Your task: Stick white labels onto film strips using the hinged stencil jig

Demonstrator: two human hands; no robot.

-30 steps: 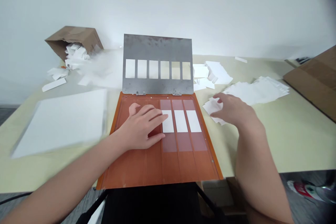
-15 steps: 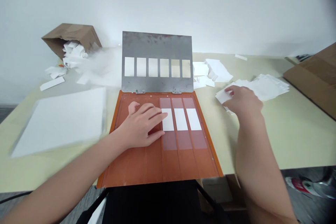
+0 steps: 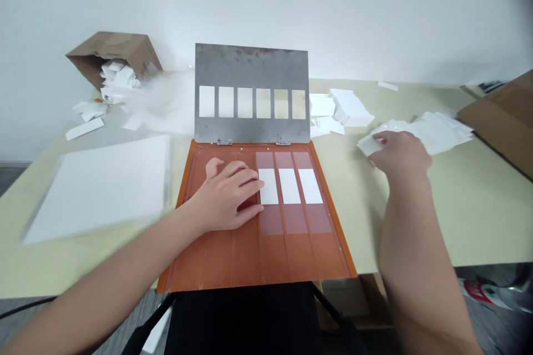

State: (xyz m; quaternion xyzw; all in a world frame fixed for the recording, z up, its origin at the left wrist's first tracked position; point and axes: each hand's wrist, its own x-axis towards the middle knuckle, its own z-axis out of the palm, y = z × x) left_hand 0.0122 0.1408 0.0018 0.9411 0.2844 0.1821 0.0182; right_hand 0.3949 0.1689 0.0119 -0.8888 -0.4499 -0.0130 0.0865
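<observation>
An orange board lies in front of me, with a grey metal plate hinged upright at its far edge; the plate has several rectangular windows. Three white cards sit side by side in the board's right channels. My left hand rests flat on the board, fingers stretched out, fingertips touching the leftmost card. My right hand is curled over the near end of a spread of white cards on the table to the right, fingers pinching one card.
A large white sheet stack lies to the left. A tipped cardboard box spills white slips at the back left. More white cards lie behind the board. A brown cardboard sits at the far right. The table's front edge is close.
My right hand has moved right and away from the board to the spread of white cards and closed on one. My left hand has stayed on the board.
</observation>
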